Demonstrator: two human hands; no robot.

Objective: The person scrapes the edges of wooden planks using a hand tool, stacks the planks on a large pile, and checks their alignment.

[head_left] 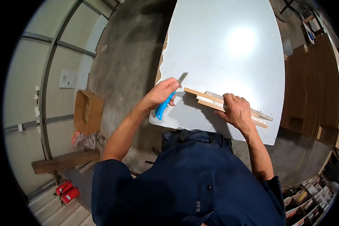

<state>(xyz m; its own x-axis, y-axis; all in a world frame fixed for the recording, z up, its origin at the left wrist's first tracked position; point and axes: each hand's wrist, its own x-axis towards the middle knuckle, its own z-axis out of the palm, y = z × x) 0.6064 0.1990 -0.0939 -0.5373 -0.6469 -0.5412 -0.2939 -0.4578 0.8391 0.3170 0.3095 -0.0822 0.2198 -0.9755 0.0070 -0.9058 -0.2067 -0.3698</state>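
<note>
My left hand (163, 92) is closed around a utility knife with a blue handle (161, 110). Its grey blade (182, 78) points up and away, over the near left part of the white table. My right hand (237, 110) grips a small bundle of narrow wooden strips (206, 100) from above. Some strips have tan faces, others look like pale chipboard, and their ends are uneven. The bundle slants across the near end of the table, its left end close to the knife but apart from the blade. My palm hides the middle of the strips.
The white table (214, 56) has a chipped left edge. On the floor to the left are a cardboard box (87, 112), a wooden board (64, 161) and red fire extinguishers (68, 192). Brown panels (307, 86) stand at the right, with shelving (309, 199) at the lower right.
</note>
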